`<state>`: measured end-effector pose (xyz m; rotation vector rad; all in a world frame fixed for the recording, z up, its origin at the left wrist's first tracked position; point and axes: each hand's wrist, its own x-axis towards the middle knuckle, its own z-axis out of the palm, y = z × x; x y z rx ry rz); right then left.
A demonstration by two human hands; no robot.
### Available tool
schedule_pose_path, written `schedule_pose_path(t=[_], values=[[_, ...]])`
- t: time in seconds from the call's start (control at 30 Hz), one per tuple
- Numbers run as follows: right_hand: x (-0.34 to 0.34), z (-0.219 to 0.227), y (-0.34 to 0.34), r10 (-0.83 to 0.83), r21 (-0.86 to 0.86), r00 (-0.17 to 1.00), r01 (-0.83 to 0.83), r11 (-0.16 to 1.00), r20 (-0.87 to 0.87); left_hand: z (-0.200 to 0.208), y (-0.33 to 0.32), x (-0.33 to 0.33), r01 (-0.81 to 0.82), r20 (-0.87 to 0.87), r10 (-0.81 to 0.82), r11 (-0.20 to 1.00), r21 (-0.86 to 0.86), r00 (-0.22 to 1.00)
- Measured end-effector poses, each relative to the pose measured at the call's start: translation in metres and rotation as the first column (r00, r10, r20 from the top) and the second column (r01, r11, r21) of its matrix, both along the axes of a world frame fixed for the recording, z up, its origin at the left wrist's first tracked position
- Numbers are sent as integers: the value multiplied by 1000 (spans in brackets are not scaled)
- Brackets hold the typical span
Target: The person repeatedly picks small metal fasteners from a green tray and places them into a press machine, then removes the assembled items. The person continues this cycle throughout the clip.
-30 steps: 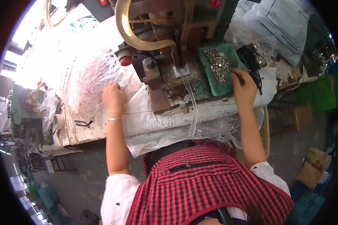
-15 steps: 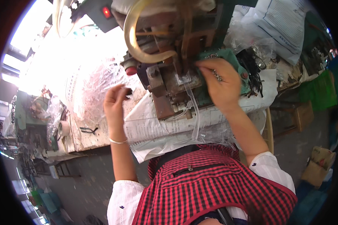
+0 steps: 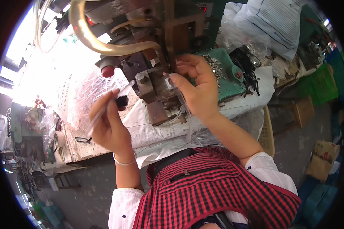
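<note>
My left hand point(image 3: 109, 128), raised left of a small press machine point(image 3: 162, 82), is closed on a thin clear plastic strip point(image 3: 127, 88) whose tip points toward the machine. A small black piece point(image 3: 122, 101) shows at its fingers; I cannot tell whether it is worn or held. At the press's working spot, my right hand point(image 3: 200, 91) has thumb and fingers pinched on the upper end of another clear strip point(image 3: 185, 105). That strip hangs down over the machine's front edge. The fingers partly hide the spot under the press head.
Beside my right hand is a green tray point(image 3: 231, 82) of small metal parts, with black cords point(image 3: 246, 63) behind. A pile of clear strips point(image 3: 97, 89) lies at left, near a red button point(image 3: 107, 71), a tape roll point(image 3: 59, 139) and small cutters point(image 3: 83, 140). A yellowish hose point(image 3: 114, 49) arches overhead.
My right hand has moved left from beside the metal parts to the strip at the press. My left hand has turned and now shows a clear strip. The view has shifted slightly.
</note>
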<state>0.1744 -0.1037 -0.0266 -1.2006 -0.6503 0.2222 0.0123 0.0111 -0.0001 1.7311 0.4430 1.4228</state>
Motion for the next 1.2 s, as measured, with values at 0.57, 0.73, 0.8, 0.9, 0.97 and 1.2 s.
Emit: schedule_pose_path(t=[0.57,0.73,0.8,0.9,0.97,1.2], values=[[111,-76,-108,-316,-540,830,543,643,459,-20,-31,47,260,-255,-88,547,795,963],[113,-85,-110,-93,-596,686,684,421,722,-19,-33,40,284,-297,-78,593,753,952],[110,-89,-108,-108,-576,660,714,398,743,-24,-38,36,280,-301,-84,655,702,950],[123,-108,-109,-96,-457,550,768,449,829,-29,-52,13,297,-396,-75,789,537,915],[110,-103,-101,-143,-392,510,785,480,848,-35,-58,-9,333,-445,-109,821,464,889],[84,-66,-99,-376,-398,845,516,759,381,8,22,-49,-309,-231,512,758,574,828]])
